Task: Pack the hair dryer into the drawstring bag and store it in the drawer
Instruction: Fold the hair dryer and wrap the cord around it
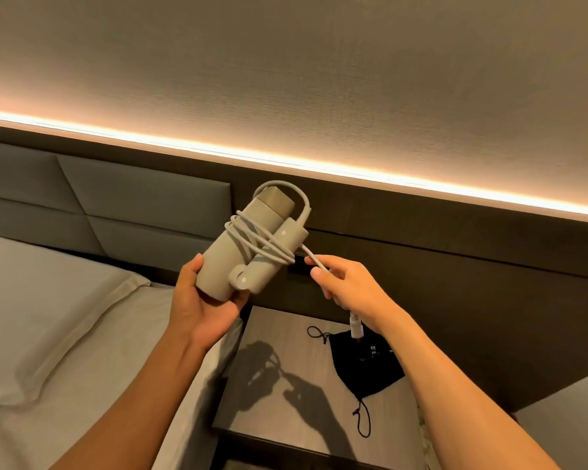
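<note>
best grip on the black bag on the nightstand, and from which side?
Probably the bag mouth edge by the near drawstring, pinched from above at the nightstand front. It lies flat, so there is nothing to wrap around. The right hand holds the cord just above the far end.

This is a bedroom, most likely a hotel room. At the left of the frame lies a bed with pale sheets (82,334) and a white pillow (48,317) against a grey padded headboard (116,198). A warm light strip (319,164) runs across the dark wall panel, and a small grey wood-grain bedside counter (286,401) stands at lower centre.
</note>
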